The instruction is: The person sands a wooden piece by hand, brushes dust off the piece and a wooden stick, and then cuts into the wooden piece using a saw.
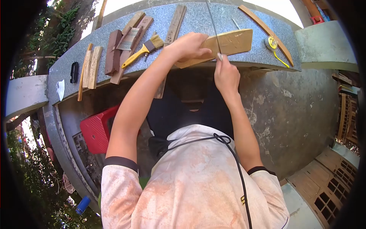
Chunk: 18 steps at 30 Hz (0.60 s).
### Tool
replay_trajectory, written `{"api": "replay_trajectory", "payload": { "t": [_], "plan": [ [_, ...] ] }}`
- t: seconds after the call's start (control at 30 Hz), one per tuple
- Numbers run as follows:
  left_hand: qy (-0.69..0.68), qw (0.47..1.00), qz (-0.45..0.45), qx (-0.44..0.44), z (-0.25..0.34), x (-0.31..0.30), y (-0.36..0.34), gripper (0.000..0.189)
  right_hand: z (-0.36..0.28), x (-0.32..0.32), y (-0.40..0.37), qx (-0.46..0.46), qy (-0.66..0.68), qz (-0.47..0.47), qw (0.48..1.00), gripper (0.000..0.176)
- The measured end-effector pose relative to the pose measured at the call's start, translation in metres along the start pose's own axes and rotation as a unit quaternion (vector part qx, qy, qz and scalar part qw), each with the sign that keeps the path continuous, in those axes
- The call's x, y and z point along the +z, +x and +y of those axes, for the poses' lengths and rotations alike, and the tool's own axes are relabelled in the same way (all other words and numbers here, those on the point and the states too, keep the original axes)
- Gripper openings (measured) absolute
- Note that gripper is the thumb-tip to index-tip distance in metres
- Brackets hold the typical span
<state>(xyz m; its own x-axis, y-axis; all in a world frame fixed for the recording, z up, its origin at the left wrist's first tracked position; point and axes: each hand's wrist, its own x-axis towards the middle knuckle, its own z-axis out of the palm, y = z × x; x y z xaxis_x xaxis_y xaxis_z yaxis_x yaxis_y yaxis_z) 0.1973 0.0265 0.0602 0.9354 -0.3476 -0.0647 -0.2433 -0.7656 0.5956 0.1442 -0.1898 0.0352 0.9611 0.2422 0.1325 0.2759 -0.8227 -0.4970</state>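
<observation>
A flat wooden board (237,41) lies slantwise at the near edge of the stone-topped table. My left hand (189,46) is closed over the board's left part, with the thumb stretched to the right across it. Just right of that thumb, my right hand (227,73) is wrapped around the near end of a saw (214,28). Its long, thin blade shows almost edge-on and crosses the board, pointing away from me. Most of the saw's handle is hidden in my fist. A narrow wooden strip (174,27) runs beneath my left forearm.
To the left lie a paintbrush (144,50), brown wood blocks (113,53), thin sticks (92,68) and a black clip-like object (74,72). At right are a tape measure (271,44) and a curved wooden strip (267,32). A red stool (97,129) stands below the table.
</observation>
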Motion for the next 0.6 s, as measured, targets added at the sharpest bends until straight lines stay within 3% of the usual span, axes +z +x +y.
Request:
{"api": "replay_trajectory", "payload": {
  "t": [0.17,0.3,0.47,0.6],
  "plan": [
    [0.006,1.000,0.001,-0.001,-0.002,-0.002,-0.001,0.052,0.027,0.013,-0.031,-0.013,0.049,0.008,0.999,0.022],
    [0.012,1.000,0.008,0.005,0.009,-0.003,-0.006,0.052,-0.005,0.000,0.014,-0.007,0.003,0.018,1.000,0.019],
    [-0.002,1.000,0.026,0.010,-0.005,-0.001,0.001,0.052,0.035,0.022,-0.033,-0.026,0.036,0.016,0.999,0.015],
    [0.009,0.999,0.025,0.017,0.005,0.001,-0.005,0.054,0.006,0.008,0.003,-0.012,0.001,0.014,1.000,0.015]
  ]
}}
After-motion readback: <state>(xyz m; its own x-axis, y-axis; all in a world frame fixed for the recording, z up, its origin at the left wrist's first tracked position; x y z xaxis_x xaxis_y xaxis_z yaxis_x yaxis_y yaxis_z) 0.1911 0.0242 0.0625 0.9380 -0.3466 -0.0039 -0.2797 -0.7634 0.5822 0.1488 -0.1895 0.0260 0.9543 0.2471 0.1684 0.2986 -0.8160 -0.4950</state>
